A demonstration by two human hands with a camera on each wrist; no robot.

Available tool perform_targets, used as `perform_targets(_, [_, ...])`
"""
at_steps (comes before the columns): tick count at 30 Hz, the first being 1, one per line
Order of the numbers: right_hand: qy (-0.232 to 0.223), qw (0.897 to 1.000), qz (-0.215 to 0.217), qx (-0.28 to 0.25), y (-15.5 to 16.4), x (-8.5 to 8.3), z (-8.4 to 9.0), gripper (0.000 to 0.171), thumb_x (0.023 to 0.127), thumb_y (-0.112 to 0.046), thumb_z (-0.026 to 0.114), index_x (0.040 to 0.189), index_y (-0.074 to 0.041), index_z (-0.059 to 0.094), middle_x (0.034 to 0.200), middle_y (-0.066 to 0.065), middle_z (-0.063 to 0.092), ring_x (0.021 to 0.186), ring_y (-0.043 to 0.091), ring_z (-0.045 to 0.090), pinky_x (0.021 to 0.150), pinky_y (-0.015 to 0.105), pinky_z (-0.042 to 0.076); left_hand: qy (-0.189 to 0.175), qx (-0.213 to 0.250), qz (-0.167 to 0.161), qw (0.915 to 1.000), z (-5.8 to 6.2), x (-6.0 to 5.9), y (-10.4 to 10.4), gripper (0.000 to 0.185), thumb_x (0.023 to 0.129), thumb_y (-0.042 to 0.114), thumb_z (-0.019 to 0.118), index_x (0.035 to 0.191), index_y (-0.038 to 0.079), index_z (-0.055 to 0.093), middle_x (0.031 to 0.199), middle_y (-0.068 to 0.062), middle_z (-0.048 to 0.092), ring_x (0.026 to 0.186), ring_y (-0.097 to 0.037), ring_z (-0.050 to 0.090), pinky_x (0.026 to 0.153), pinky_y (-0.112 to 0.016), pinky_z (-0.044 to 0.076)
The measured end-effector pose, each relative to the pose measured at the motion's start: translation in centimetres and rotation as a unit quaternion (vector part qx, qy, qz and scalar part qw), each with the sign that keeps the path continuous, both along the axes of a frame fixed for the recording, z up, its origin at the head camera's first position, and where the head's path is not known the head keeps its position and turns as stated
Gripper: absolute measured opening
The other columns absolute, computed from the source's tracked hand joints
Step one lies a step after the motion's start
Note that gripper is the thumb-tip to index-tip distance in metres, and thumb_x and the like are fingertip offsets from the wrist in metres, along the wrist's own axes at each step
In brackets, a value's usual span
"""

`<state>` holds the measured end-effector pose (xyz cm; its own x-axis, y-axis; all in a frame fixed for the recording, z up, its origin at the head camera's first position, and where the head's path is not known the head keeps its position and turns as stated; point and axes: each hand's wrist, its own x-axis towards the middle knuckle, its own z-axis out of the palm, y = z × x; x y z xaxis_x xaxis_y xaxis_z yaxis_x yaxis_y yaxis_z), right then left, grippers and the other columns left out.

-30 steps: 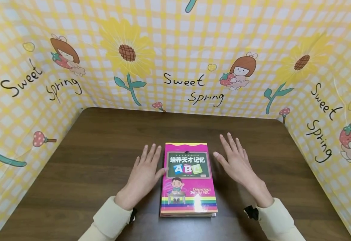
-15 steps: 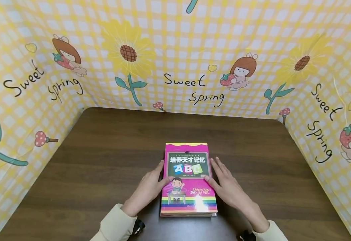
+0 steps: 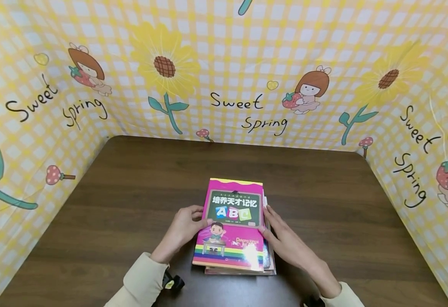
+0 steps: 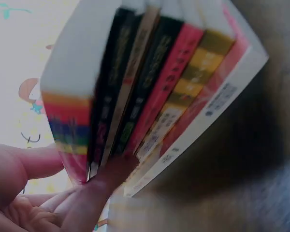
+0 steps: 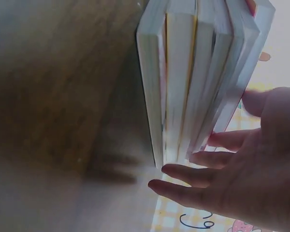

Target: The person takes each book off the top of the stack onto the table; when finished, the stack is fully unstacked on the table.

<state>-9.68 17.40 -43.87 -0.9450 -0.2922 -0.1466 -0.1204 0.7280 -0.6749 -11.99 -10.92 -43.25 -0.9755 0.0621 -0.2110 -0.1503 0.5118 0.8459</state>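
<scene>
A stack of several books [image 3: 233, 226] lies on the brown table [image 3: 132, 179], topped by a pink "ABC" cover. My left hand [image 3: 183, 230] grips the stack's left side, thumb on the cover, fingers curled under the upper books. The left wrist view shows the spines [image 4: 154, 96] fanned above my left hand's fingers [image 4: 101, 188]. The upper books are raised and skewed left; the lowest book [image 3: 239, 271] stays flat. My right hand [image 3: 285, 243] holds the right side, thumb on the cover, fingers [image 5: 193, 159] against the page edges [image 5: 198, 82].
A yellow checked backdrop [image 3: 224, 64] with sunflowers and "Sweet Spring" lettering walls in the table at the back and on both sides. Bare brown tabletop [image 3: 343, 192] surrounds the books.
Both hands closed in from beside the books onto the stack's edges. The upper books have since lifted and shifted left off the lowest one.
</scene>
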Motion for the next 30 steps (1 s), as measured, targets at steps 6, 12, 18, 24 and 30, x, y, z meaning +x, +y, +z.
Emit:
perform_targets(6, [0.010, 0.999, 0.027, -0.014, 0.0, 0.7, -0.3, 0.065, 0.100, -0.039, 0.050, 0.155, -0.019, 0.021, 0.159, 0.011, 0.019, 0.142, 0.032, 0.026, 0.109, 0.054, 0.029, -0.047, 0.087, 0.013, 0.9950, 0.5, -0.9, -1.5, 0.048, 0.088, 0.012, 0.072, 0.128, -0.007, 0.055, 0.113, -0.021, 0.067, 0.073, -0.022, 0.069, 0.061, -0.037, 0.058])
perform_targets(12, [0.067, 0.996, 0.047, -0.036, 0.2, 1.0, -0.4, 0.066, 0.097, -0.025, 0.059, 0.153, -0.013, 0.026, 0.155, 0.018, 0.027, 0.139, 0.035, 0.031, 0.108, 0.052, 0.030, -0.062, 0.156, -0.008, 0.9858, 1.9, -2.8, -3.0, 0.049, 0.088, 0.010, 0.071, 0.132, -0.003, 0.055, 0.120, -0.022, 0.064, 0.071, -0.026, 0.070, 0.059, -0.041, 0.057])
perform_targets(18, [0.086, 0.993, 0.059, -0.048, 0.0, 0.9, -0.4, 0.060, 0.099, -0.020, 0.056, 0.151, -0.009, 0.030, 0.153, 0.025, 0.025, 0.138, 0.038, 0.029, 0.107, 0.054, 0.030, -0.048, 0.180, 0.002, 0.9824, 5.0, -5.5, -4.9, 0.054, 0.088, 0.009, 0.070, 0.137, 0.002, 0.050, 0.121, -0.022, 0.063, 0.073, -0.025, 0.070, 0.068, -0.045, 0.057])
perform_targets(24, [0.079, 0.994, 0.065, -0.036, -0.3, 1.0, -0.3, 0.059, 0.099, -0.013, 0.054, 0.151, -0.005, 0.029, 0.153, 0.028, 0.022, 0.138, 0.041, 0.027, 0.108, 0.054, 0.028, -0.015, 0.204, 0.036, 0.9782, 7.4, -8.8, -7.5, 0.057, 0.090, 0.010, 0.067, 0.142, 0.002, 0.044, 0.131, -0.023, 0.056, 0.075, -0.021, 0.071, 0.070, -0.041, 0.057])
perform_targets(30, [0.070, 0.994, 0.073, -0.027, -0.5, 0.9, -0.3, 0.059, 0.100, -0.014, 0.053, 0.152, -0.004, 0.026, 0.154, 0.029, 0.018, 0.139, 0.041, 0.025, 0.108, 0.054, 0.028, 0.014, 0.193, 0.081, 0.9777, 8.0, -11.6, -10.5, 0.056, 0.093, 0.016, 0.066, 0.142, 0.001, 0.044, 0.134, -0.024, 0.053, 0.069, -0.012, 0.070, 0.061, -0.030, 0.057])
